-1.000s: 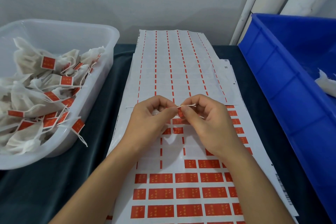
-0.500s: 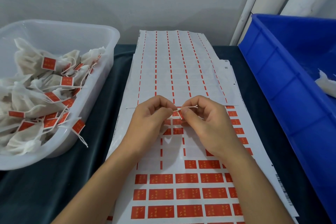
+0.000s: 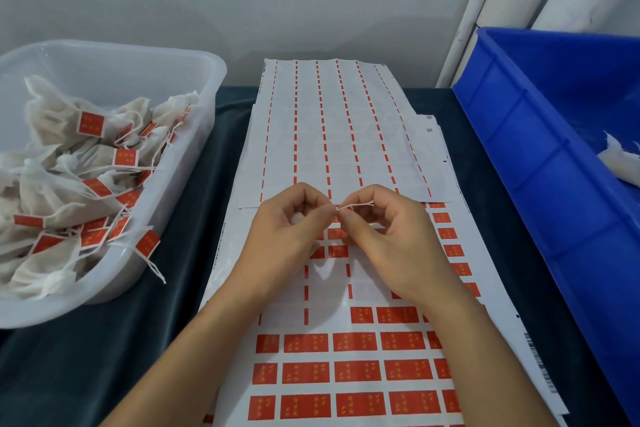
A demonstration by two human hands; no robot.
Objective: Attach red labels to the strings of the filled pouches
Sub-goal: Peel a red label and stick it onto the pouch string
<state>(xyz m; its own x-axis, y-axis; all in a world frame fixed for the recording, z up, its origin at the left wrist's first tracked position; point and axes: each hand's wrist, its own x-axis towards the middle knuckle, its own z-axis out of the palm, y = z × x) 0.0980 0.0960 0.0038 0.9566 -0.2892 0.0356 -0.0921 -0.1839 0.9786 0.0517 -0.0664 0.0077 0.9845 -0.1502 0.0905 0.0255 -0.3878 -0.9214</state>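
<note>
We have both hands at frame centre, above the label sheet (image 3: 356, 371). Our left hand (image 3: 284, 236) is curled, thumb and forefinger pinching at the string; something white shows inside the palm, probably the pouch, though we cannot confirm it. Our right hand (image 3: 388, 239) is also curled, fingertips pinching the white string (image 3: 356, 205), whose free end runs rightward over the knuckles. A sliver of red sits between the two pinches, likely the red label (image 3: 335, 218) being folded round the string; most of it is hidden by fingers. Labelled pouches (image 3: 69, 184) fill the clear tub (image 3: 194, 135) at left of frame; the blue crate (image 3: 540, 163) at right holds what look like unlabelled ones. Risks as we judge them: the adhesive halves could meet askew if the string slips sideways, leaving the label crooked or stuck to a fingertip; too light a press and it may peel off in the tub.
</note>
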